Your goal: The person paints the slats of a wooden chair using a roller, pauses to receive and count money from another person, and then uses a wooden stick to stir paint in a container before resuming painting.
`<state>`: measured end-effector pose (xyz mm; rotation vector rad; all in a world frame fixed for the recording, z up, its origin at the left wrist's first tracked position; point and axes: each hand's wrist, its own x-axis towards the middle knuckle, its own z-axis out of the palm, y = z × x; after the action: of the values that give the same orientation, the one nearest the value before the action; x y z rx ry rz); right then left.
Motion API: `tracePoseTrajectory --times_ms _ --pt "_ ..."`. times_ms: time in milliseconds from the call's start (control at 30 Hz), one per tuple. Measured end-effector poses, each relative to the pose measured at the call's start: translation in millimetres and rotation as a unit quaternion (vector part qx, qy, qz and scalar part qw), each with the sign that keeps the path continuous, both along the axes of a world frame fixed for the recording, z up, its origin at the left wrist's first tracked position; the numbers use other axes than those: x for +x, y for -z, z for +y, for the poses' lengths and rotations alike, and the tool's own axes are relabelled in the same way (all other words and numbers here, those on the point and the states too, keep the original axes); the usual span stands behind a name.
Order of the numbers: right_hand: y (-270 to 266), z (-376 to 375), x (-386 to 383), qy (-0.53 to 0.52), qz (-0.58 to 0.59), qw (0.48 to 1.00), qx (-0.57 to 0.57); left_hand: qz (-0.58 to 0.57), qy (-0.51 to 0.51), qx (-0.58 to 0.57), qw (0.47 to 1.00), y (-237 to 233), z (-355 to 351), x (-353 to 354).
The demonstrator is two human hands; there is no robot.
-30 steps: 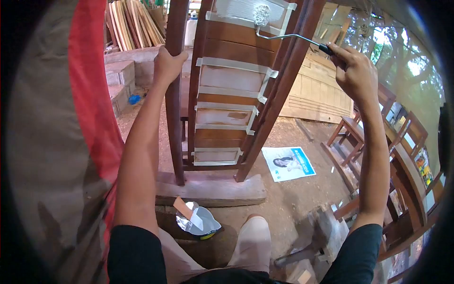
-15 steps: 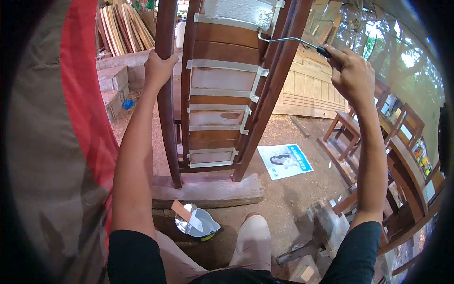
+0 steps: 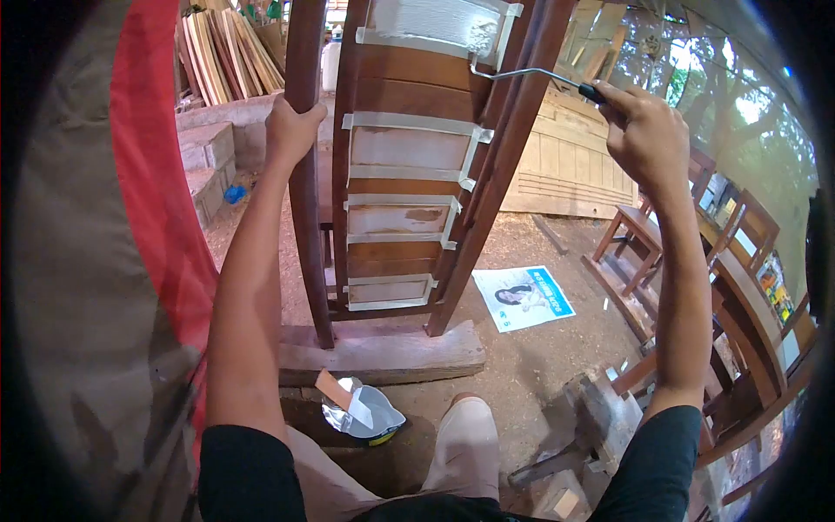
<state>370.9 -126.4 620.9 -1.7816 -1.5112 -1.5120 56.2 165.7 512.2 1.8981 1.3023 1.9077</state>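
My left hand [image 3: 294, 129] is wrapped round the left post of an upright brown wooden frame [image 3: 409, 94]. My right hand [image 3: 642, 130] grips the black handle of a paint roller [image 3: 531, 72], whose white head rests against the top panel, near its right side. White paint covers most of that panel [image 3: 426, 19]. Pale tape borders it and the lower panels. The panel [image 3: 409, 150] below it is thinly whitened, and the one [image 3: 400, 217] under that shows a brown patch. The frame's feet stand on a wooden beam [image 3: 391, 348].
An open paint can [image 3: 378, 413] with a wooden stick [image 3: 334, 387] stands on the ground before the beam. A printed poster [image 3: 524, 298] lies to the right. Wooden chairs [image 3: 639, 235] stand at the right, a red and grey cloth [image 3: 148, 174] hangs at the left, and planks [image 3: 222, 56] lean behind.
The roller has moved slightly down and left on the top panel, with my right hand shifting a little left. My left hand keeps its hold on the post.
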Motion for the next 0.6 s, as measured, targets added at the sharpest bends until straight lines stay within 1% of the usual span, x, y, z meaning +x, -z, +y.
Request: tracePoseTrajectory --times_ms 67,200,300,367,467,500,600 --pt "-2 -1 4 0.009 0.0 1.0 0.004 -0.003 0.002 0.002 1.0 -1 -4 0" --pt "-1 -1 -3 0.011 -0.009 1.0 0.01 -0.007 0.015 0.008 1.0 2 8 -1" --pt "-4 -5 -9 0.029 0.037 0.999 0.005 -0.008 0.014 0.002 1.0 2 8 -1" --pt "-4 -4 -12 0.026 0.028 0.999 0.005 -0.006 -0.004 -0.009 1.0 0 1 0" --pt "-1 -3 -10 0.011 0.007 1.0 0.013 -0.004 0.0 0.006 1.0 1 5 0" --pt "-1 -2 -10 0.003 -0.001 1.0 0.017 0.0 0.0 -0.005 1.0 0 3 0" --pt "-3 -3 -12 0.046 0.034 0.998 0.018 0.001 0.0 -0.022 1.0 0 4 -3"
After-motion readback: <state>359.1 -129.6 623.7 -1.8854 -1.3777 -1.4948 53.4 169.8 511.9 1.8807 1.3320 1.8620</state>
